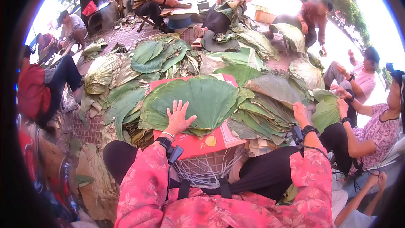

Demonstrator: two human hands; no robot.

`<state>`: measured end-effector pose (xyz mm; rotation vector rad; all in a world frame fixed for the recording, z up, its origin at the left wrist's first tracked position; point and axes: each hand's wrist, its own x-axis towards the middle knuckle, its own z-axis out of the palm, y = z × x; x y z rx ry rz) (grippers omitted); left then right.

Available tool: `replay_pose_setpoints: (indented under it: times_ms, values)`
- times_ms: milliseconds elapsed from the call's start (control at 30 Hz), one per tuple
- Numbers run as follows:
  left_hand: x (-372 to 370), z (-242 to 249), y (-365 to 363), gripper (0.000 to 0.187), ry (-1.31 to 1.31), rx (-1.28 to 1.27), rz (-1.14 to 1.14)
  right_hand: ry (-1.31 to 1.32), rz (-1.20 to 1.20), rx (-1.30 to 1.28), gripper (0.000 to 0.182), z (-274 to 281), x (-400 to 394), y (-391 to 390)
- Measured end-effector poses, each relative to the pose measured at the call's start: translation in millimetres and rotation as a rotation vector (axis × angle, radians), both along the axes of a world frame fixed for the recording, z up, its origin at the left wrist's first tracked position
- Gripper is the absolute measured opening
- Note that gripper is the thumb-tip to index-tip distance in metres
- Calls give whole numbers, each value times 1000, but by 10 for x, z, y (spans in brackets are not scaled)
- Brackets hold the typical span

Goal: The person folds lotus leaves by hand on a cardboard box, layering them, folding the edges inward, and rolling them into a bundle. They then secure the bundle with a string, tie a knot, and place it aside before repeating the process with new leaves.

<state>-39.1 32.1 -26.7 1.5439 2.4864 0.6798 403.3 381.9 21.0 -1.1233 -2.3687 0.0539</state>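
Observation:
My left hand (180, 118) lies flat with spread fingers on a folded green lotus leaf (198, 101). That leaf rests on a red printed cardboard sheet (211, 139) in front of my lap. To the right, my right hand (300, 113) has its fingers curled at the edge of a greyish-green lotus leaf (274, 88), which lies on top of a stack of folded leaves (265, 116). Its fingertips are partly hidden by the leaf edge.
Heaps of lotus leaves (160, 55) cover the paved ground ahead. White strips (202, 171) lie below the cardboard. Several people sit around; close on my right, a person's hands hold a green leaf (327, 107). A yellow crate (264, 14) stands farther back.

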Motion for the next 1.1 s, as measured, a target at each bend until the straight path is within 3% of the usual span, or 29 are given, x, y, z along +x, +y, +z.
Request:
replay_pose_setpoints:
  times_ms: [133, 167, 233, 300, 367, 433, 500, 533, 633, 733, 833, 867, 967, 1100]
  values:
    - [54, 170, 9, 69, -43, 155, -12, 219, -16, 96, 22, 826, -562, 16]
    - [33, 187, 21, 67, -123, 233, -36, 219, -70, 93, 23, 1057, -737, 34]
    - [-20, 202, 50, 65, -286, 390, -82, 360, 45, 146, 20, 1540, -1139, -161]
    - [-20, 348, 39, 64, -648, 438, -49, 442, 149, 249, 16, 1894, -1542, -495]
    - [15, 501, -33, 64, -998, 468, 9, 475, 275, 185, 14, 2044, -1867, -921]
    - [14, 606, -123, 67, -1326, 485, 89, 470, 422, 183, 11, 1936, -2134, -1287]
    - [-83, 504, -183, 73, -1605, 464, 94, 337, 576, 439, 12, 1631, -2348, -1528]
    - [-133, 439, -205, 76, -1745, 453, 95, 287, 630, 389, 12, 1439, -2424, -1658]
    - [-187, 253, -285, 83, -1823, 481, 116, 172, 794, 227, 13, 752, -2574, -1997]
    - [-242, 139, -320, 70, -1942, 646, 133, -5, 841, 87, 14, 63, -2568, -2151]
    - [-247, 117, -293, 65, -1766, 676, 274, -94, 884, 13, 18, -162, -2559, -2257]
    - [-214, 119, -264, 64, -1656, 709, 472, -105, 896, 24, 19, -176, -2560, -2258]
    - [-260, -50, -155, 44, -1265, 684, 747, -54, 932, 75, 22, -42, -2577, -2318]
    - [-226, 178, -194, 26, -1074, 689, 812, -40, 978, 44, 23, -110, -2577, -2383]
